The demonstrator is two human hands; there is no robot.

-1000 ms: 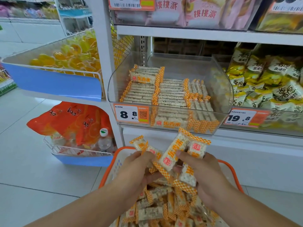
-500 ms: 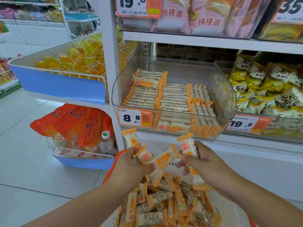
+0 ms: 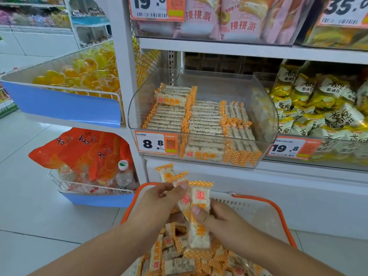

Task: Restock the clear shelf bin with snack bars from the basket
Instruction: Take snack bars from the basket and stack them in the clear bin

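Shop shelving fills the frame; at lower centre, left hand (image 3: 159,204) and right hand (image 3: 215,218), each gripping snack bars (image 3: 199,214), have drawn together over the basket (image 3: 264,204), squaring a bundle for the clear bin (image 3: 264,108).

Basket (image 3: 264,204) sits below the shelf bin (image 3: 264,108) (bars (image 3: 203,116) stacked inside, seemingly rows); bottle (image 3: 124,176) lies left.

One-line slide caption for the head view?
Both hands, left hand and right hand, hold snack bars above the orange-rimmed basket, below the half-filled clear shelf bin.
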